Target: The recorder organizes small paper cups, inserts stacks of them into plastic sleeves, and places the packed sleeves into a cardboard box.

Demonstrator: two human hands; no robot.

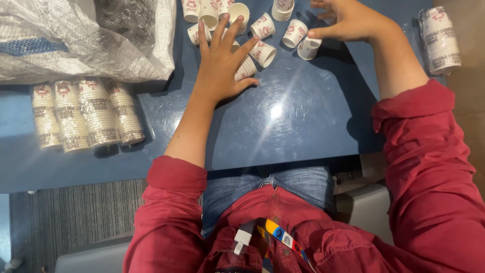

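Left hand (222, 63) lies flat with fingers spread wide, palm down over a short stack of paper cups (247, 68) lying on its side on the blue table (283, 131); it presses on the stack rather than gripping it. Right hand (346, 20) is half open, fingers curved, thumb tip touching a single cup (309, 48) just beside it; whether it actually pinches that cup cannot be told from this angle. More loose cups (262, 25), white with red print, lie scattered between and beyond both hands at the table's far edge. Four wrapped sleeves of cups (86, 114) lie side by side at the left, near a white woven sack (76, 40). Another wrapped sleeve (440, 38) lies at the far right.
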